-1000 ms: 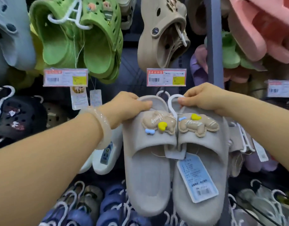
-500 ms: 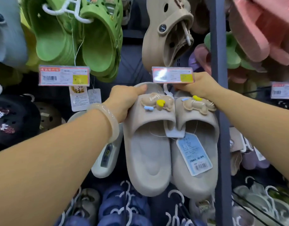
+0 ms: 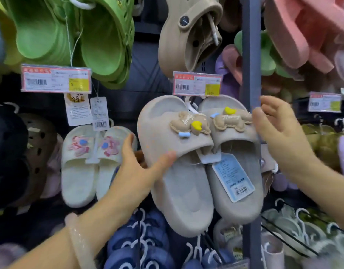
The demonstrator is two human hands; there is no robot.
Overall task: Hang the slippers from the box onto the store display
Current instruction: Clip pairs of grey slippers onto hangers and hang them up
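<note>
A pair of beige slippers [image 3: 186, 191] with bear-shaped charms hangs by its white hanger [image 3: 189, 105] just under a price label [image 3: 197, 83] on the display. A light blue tag [image 3: 233, 177] dangles over the right slipper. My left hand [image 3: 136, 171] is at the left slipper's edge with straight fingers, its thumb touching the footbed below the strap. My right hand [image 3: 279, 133] hovers with spread fingers beside the right slipper's strap, not gripping it.
A grey-blue upright post [image 3: 250, 55] runs just right of the pair. Cream slippers [image 3: 80, 167] hang to the left, green clogs [image 3: 70, 32] and a beige clog [image 3: 186, 32] above, dark blue slippers [image 3: 136, 245] below, pink slippers [image 3: 303, 26] at upper right.
Both hands held the tops of the beige slippers and lifted them to the hook. Now both have let go; the left slid down to the side, the right drew away rightward.
</note>
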